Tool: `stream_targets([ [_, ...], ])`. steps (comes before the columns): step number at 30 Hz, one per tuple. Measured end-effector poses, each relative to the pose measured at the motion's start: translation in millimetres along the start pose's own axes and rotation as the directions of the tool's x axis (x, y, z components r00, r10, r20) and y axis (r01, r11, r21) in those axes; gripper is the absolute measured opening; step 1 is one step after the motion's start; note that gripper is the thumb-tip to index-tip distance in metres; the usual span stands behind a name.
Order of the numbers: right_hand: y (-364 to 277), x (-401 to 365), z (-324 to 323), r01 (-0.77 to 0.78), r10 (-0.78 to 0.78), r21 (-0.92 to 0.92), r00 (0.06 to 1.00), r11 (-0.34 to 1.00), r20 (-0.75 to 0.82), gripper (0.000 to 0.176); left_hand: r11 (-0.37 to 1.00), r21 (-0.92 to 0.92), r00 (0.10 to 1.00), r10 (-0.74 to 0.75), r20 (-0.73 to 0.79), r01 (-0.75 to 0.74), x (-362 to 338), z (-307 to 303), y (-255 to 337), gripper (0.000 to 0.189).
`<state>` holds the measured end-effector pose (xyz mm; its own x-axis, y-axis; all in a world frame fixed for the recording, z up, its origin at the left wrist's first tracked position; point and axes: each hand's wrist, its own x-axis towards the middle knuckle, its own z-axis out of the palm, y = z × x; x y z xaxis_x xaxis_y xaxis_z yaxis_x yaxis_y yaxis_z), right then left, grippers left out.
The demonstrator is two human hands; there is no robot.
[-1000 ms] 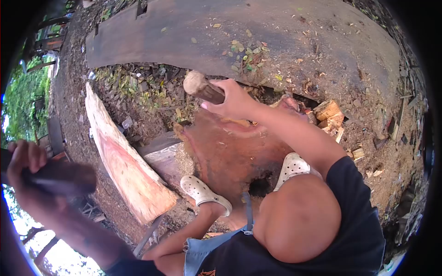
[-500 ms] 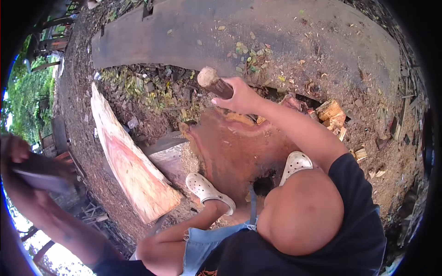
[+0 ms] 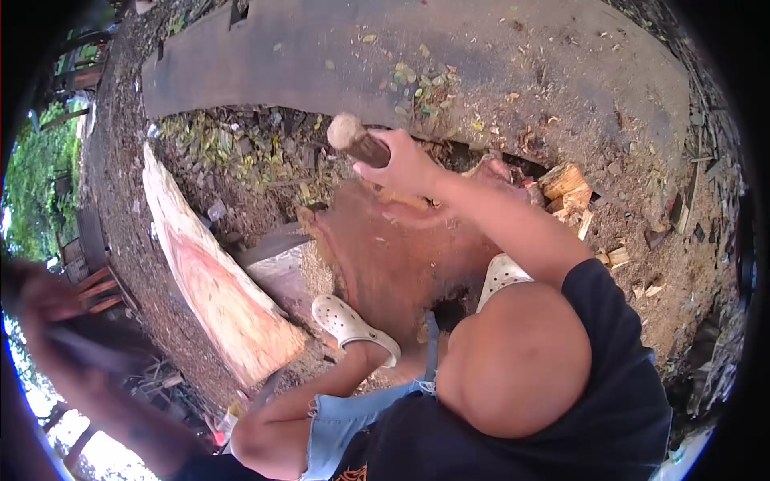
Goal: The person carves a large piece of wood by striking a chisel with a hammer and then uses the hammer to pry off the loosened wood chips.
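My right hand grips a short barked stick, its pale, cut end pointing up and left. It holds the stick over the far edge of a reddish-brown wood stump. At the left edge, my left hand is raised, closed around a broad dark blade, smeared by motion; its handle is hidden in the fist. The blade is well apart from the stick. Beside the stump lies a long, pale and pink wedge of split wood.
My white clog rests against the stump's near left side, the other at its right. Split wood chunks lie to the right. A wide grey-brown board stretches across the top, strewn with leaves and chips. Dark hollow in the stump.
The whole view has shifted a little, so the scene sits slightly left. My left hand with the blade sits a bit lower and blurrier. My right hand keeps its hold on the stick.
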<state>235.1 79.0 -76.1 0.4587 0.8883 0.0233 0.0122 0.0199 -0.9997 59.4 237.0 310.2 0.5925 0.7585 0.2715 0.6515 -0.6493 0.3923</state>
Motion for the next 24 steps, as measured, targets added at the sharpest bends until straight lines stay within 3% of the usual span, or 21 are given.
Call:
stream_targets([
  [1,2,5,-3,-0.016,0.017,-0.026,1.0,1.0,0.023,0.032,0.966,-0.243,0.996,0.088,-0.022,-0.091,19,-28,3,0.026],
  [2,6,5,-1,0.008,-0.008,-0.019,1.0,1.0,0.007,0.032,0.929,-0.344,0.986,0.097,-0.136,-0.139,24,-26,5,0.026],
  [5,-4,4,-3,-0.056,0.056,-0.002,0.998,0.998,0.016,0.031,0.99,-0.144,0.944,-0.057,-0.326,0.01,-17,63,6,0.027],
  [6,6,5,-1,0.01,-0.01,-0.034,1.0,0.999,-0.003,0.03,0.997,0.027,0.976,-0.07,-0.205,0.078,-52,101,-1,0.027],
  [7,9,7,-5,-0.014,0.014,-0.024,1.0,1.0,0.0,0.03,0.992,0.076,0.993,-0.108,0.05,0.105,-85,138,-8,0.028],
  [8,9,7,-10,-0.041,0.041,-0.018,0.999,0.999,0.016,0.03,0.984,0.058,0.92,-0.178,0.35,0.169,-112,165,-9,0.028],
  [9,8,4,-6,-0.069,0.069,-0.003,0.995,0.998,0.069,0.03,0.954,0.027,0.774,-0.259,0.578,0.299,-122,177,-1,0.029],
  [10,16,3,3,-0.051,0.049,0.072,0.999,0.996,0.023,0.029,0.926,0.046,0.696,-0.313,0.646,0.374,-109,163,9,0.03],
  [11,16,6,5,-0.009,0.009,0.059,1.0,0.998,0.003,0.03,0.916,0.132,0.707,-0.378,0.598,0.378,-91,135,17,0.031],
  [12,16,0,9,0.009,-0.009,0.055,1.0,0.998,-0.006,0.032,0.903,0.301,0.768,-0.421,0.482,0.307,-75,107,21,0.031],
  [13,17,4,2,0.048,-0.047,0.027,0.998,0.998,-0.032,0.033,0.871,0.445,0.868,-0.375,0.326,0.21,-57,84,13,0.032],
  [15,16,2,4,0.006,-0.006,0.007,1.0,1.0,-0.029,0.033,0.928,-0.099,0.924,-0.337,0.183,0.358,-11,3,-16,0.033],
  [16,11,2,3,-0.024,0.024,0.009,1.0,1.0,-0.004,0.033,0.92,-0.337,0.979,-0.199,0.045,0.202,4,-18,-17,0.032],
  [17,7,4,1,-0.047,0.047,0.004,0.999,0.999,0.012,0.033,0.906,-0.421,0.99,-0.093,-0.109,0.039,18,-22,-10,0.032],
  [19,5,4,0,-0.048,0.048,-0.008,0.999,0.999,0.003,0.032,0.919,-0.388,0.954,-0.047,-0.297,-0.076,19,2,-1,0.031],
  [21,3,3,0,-0.049,0.049,-0.024,0.999,0.998,-0.018,0.032,0.987,-0.16,0.939,-0.083,-0.332,0.03,-15,69,2,0.03],
  [22,3,4,-1,-0.084,0.084,-0.031,0.996,0.996,0.001,0.032,0.996,-0.004,0.976,-0.091,-0.197,0.092,-49,108,-5,0.029],
  [23,1,3,-2,-0.116,0.117,-0.041,0.993,0.992,0.02,0.033,0.989,0.073,0.988,-0.137,0.071,0.132,-83,147,-12,0.029],
  [24,-2,2,-5,-0.144,0.147,-0.06,0.988,0.988,0.046,0.033,0.982,0.076,0.903,-0.189,0.385,0.173,-111,179,-13,0.028],
])
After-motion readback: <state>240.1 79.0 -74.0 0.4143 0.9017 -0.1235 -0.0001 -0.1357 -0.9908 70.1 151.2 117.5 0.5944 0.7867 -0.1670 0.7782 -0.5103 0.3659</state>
